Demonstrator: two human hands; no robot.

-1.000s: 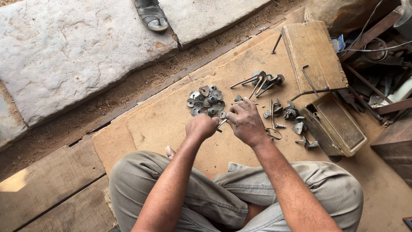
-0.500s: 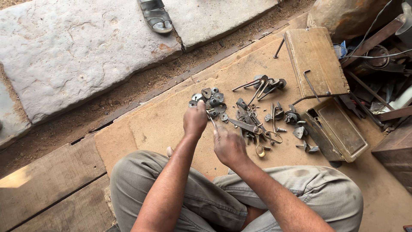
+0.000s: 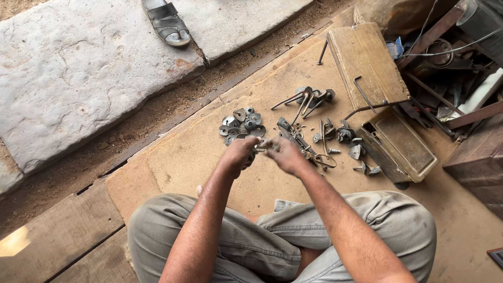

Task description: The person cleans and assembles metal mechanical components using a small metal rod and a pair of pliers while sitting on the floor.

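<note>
I sit cross-legged on a brown board (image 3: 183,157) strewn with metal parts. My left hand (image 3: 238,153) and my right hand (image 3: 283,153) meet just above the board, fingertips pinched together on a small metal part (image 3: 260,149) between them. Just beyond the hands lies a pile of round washers and discs (image 3: 242,124). To the right of it lie long bolts (image 3: 306,100) and several mixed small fittings (image 3: 335,137). A long flat metal piece (image 3: 299,140) lies under my right hand.
A wooden box (image 3: 401,144) with its lid (image 3: 367,63) swung back stands at the right. Beyond it lies a clutter of wires and tools (image 3: 445,68). Stone slabs (image 3: 78,78) with a sandal (image 3: 165,21) lie at the far left, and a wooden plank (image 3: 52,236) near left.
My right hand drew back from the parts and then rose to meet my left hand. Both hands now pinch the small part together.
</note>
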